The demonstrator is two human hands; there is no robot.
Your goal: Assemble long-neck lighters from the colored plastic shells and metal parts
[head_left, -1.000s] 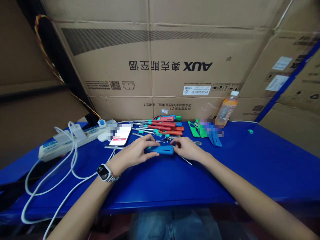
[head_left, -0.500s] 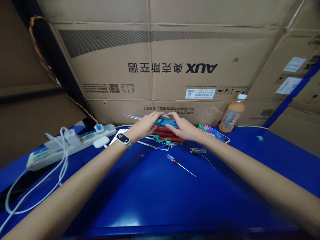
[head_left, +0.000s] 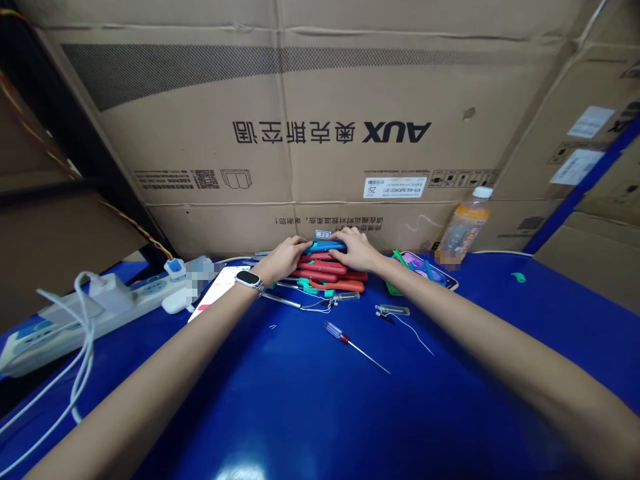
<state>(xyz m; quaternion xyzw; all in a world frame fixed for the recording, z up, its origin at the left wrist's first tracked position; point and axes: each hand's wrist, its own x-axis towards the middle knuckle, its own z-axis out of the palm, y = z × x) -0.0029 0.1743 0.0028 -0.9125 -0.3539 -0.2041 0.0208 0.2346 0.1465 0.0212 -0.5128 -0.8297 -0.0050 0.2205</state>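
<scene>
My left hand (head_left: 284,259) and my right hand (head_left: 359,251) close in from both sides on a blue plastic piece (head_left: 327,246). It rests on top of a stack of red plastic pieces (head_left: 320,267), whose exact kind I cannot make out. Fingers of both hands curl at the ends of the blue piece; the fingertips are partly hidden. A small label (head_left: 323,234) shows just behind it. Green bits (head_left: 310,287) and an orange-red piece (head_left: 345,286) lie at the bottom of the stack.
A clear-handled screwdriver (head_left: 345,338) lies in front, with small clear tubes on strings (head_left: 395,310) nearby. To the right are a phone (head_left: 423,264) and an orange drink bottle (head_left: 465,227). A power strip (head_left: 120,300) with white cables is at left; cardboard (head_left: 310,80) stands behind.
The blue piece and both hands have come down level onto the red stack, showing more of it. The thin metal rod poking out left has lowered. The view has shifted slightly.
</scene>
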